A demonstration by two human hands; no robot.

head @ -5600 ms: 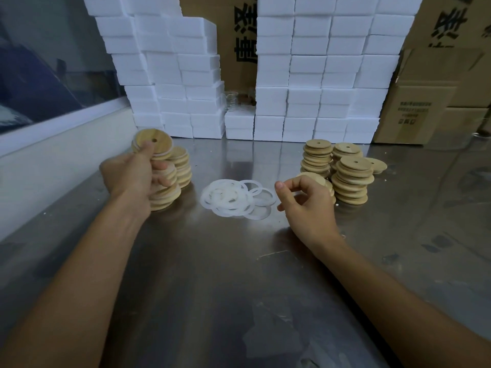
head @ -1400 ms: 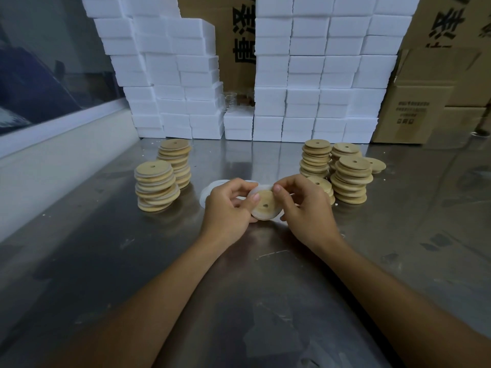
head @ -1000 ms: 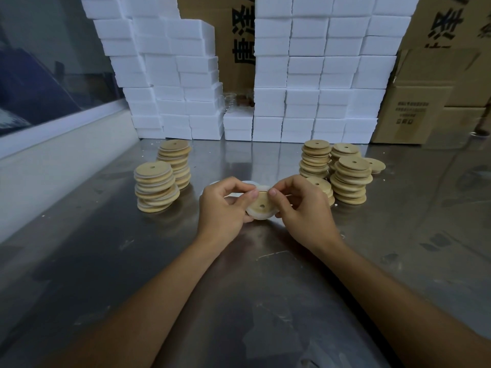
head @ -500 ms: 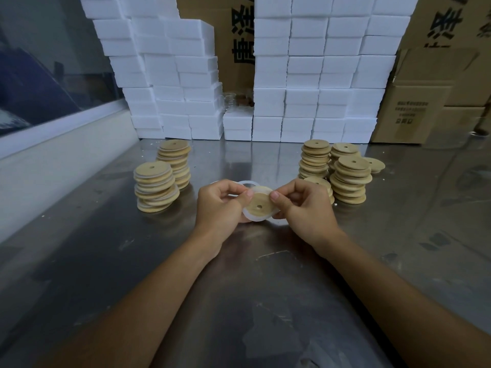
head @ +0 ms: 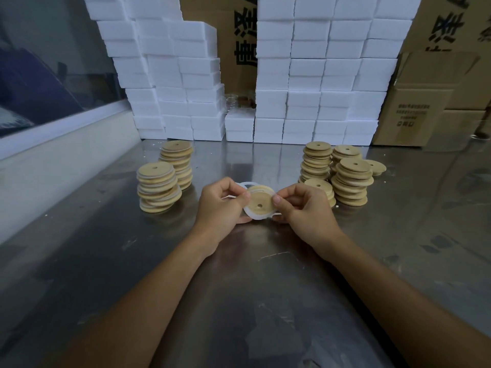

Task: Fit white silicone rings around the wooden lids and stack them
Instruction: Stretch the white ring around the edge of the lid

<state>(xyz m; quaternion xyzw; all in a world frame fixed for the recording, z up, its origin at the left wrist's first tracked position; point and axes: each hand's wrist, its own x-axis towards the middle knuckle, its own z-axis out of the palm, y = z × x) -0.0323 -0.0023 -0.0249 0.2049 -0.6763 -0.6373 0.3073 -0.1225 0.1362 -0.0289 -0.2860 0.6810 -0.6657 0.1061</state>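
Both hands hold one round wooden lid [head: 259,202] with a small centre hole, tilted toward me above the steel table. My left hand [head: 219,205] pinches its left edge and my right hand [head: 303,207] pinches its right edge. A white silicone ring [head: 255,215] wraps the lid's lower rim. The pile of loose rings [head: 245,185] lies behind my hands, mostly hidden. Two stacks of ringed lids [head: 157,186] stand at the left. Several stacks of bare lids [head: 352,181] stand at the right.
A wall of white foam boxes [head: 318,75] lines the back of the steel table [head: 239,288]. Cardboard cartons [head: 425,102] stand at the back right. A low white ledge [head: 53,160] borders the table's left side.
My left hand put a lid on the left stack and came to the centre. Both hands now hold a new lid and have worked a ring around it, lifting it slightly.
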